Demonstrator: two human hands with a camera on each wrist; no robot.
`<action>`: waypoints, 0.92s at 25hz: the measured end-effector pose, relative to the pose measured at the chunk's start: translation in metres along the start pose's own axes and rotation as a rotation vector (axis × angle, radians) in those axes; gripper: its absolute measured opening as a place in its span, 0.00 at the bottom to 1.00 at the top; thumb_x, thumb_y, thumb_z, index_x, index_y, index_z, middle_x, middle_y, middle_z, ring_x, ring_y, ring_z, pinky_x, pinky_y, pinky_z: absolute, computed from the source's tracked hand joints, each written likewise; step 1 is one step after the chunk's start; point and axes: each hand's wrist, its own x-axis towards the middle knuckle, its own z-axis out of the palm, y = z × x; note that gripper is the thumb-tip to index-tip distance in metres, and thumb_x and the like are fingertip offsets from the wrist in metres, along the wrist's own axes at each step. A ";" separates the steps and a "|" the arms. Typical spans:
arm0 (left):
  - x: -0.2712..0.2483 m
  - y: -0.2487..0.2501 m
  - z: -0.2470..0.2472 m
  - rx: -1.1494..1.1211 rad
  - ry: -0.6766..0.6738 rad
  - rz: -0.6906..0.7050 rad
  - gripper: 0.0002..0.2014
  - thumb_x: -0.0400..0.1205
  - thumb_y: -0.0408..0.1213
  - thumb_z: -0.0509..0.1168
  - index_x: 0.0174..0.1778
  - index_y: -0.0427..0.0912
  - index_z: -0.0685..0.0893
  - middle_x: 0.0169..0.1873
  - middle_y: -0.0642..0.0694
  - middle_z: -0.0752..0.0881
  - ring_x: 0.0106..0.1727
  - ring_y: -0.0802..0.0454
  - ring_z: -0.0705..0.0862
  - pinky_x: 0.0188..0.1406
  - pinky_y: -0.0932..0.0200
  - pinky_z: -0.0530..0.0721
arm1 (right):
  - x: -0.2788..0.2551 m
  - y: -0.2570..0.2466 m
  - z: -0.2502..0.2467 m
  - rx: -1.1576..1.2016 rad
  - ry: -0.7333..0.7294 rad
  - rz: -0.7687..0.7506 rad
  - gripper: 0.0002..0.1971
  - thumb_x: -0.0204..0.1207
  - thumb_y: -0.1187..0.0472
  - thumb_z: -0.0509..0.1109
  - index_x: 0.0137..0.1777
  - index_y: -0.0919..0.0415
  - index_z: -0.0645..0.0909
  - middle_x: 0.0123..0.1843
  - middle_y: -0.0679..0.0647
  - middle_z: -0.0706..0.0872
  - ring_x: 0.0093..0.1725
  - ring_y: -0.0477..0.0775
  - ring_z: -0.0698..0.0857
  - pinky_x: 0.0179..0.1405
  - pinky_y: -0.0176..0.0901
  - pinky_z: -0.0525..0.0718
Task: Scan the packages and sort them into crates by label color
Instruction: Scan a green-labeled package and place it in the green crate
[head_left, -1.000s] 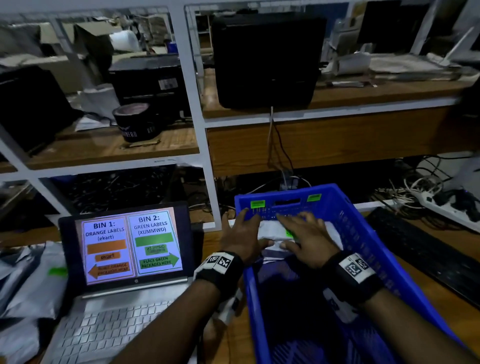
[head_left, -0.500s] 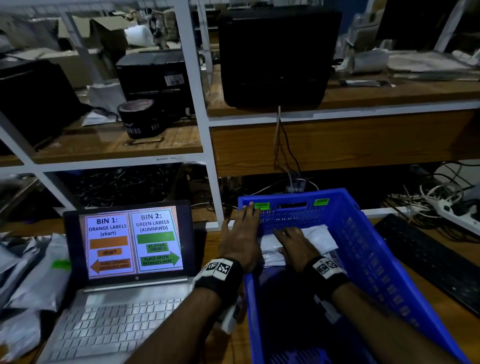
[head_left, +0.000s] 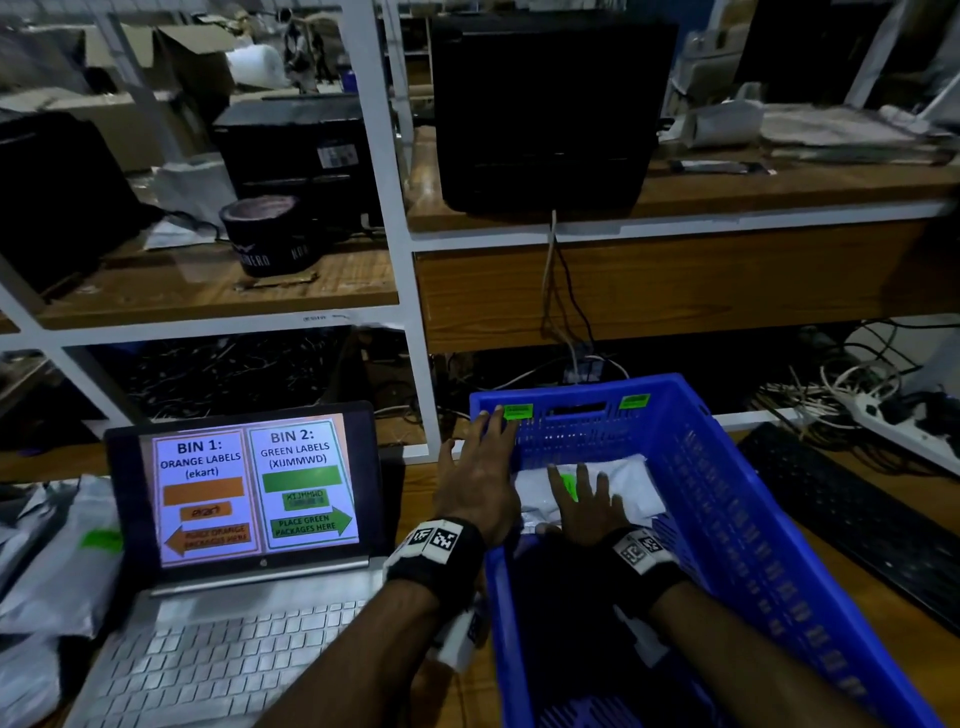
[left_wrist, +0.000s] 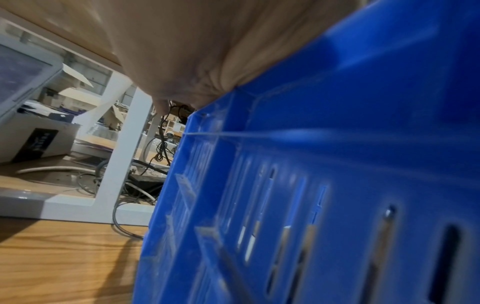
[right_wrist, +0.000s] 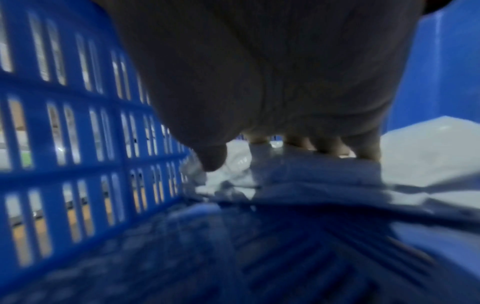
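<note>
A blue crate (head_left: 737, 519) with green tags on its far wall stands on the desk at the right. Inside it, at the far end, lies a white package (head_left: 628, 480) with a green label (head_left: 570, 486). My right hand (head_left: 587, 499) lies flat on that package with its fingers spread and straight; the right wrist view shows the fingertips (right_wrist: 324, 147) pressing the white package (right_wrist: 428, 156). My left hand (head_left: 480, 467) rests flat along the crate's left rim, its fingers reaching the far corner. In the left wrist view the palm sits on the crate's rim (left_wrist: 324, 67).
An open laptop (head_left: 249, 519) at the left shows the bin guide, orange to the left and green to the right. Grey packages (head_left: 57, 551) are heaped at the far left, one with a green label. A black keyboard (head_left: 852, 514) lies right of the crate. Shelving stands behind.
My left hand has come off the package and slid forward along the crate's left rim. My right hand has spread flat on the package deeper in the crate.
</note>
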 end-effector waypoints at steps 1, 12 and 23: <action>0.001 -0.001 0.002 -0.003 0.006 0.003 0.43 0.84 0.29 0.62 0.94 0.51 0.52 0.94 0.52 0.43 0.94 0.53 0.38 0.91 0.34 0.43 | -0.003 -0.002 -0.002 0.000 0.013 0.025 0.53 0.75 0.18 0.29 0.87 0.53 0.62 0.76 0.67 0.82 0.64 0.79 0.87 0.43 0.79 0.88; 0.009 -0.006 0.007 -0.015 -0.010 0.015 0.45 0.81 0.35 0.68 0.93 0.54 0.55 0.94 0.54 0.45 0.94 0.52 0.40 0.91 0.33 0.44 | -0.070 -0.035 -0.081 0.173 0.165 0.086 0.39 0.88 0.37 0.58 0.92 0.56 0.52 0.91 0.63 0.54 0.90 0.65 0.53 0.85 0.62 0.64; 0.004 -0.009 0.004 -0.136 -0.008 0.038 0.38 0.82 0.34 0.65 0.90 0.54 0.64 0.94 0.53 0.51 0.94 0.52 0.40 0.89 0.35 0.37 | -0.234 -0.089 -0.129 0.255 0.428 0.102 0.28 0.88 0.42 0.63 0.84 0.53 0.71 0.79 0.49 0.75 0.79 0.54 0.72 0.77 0.50 0.73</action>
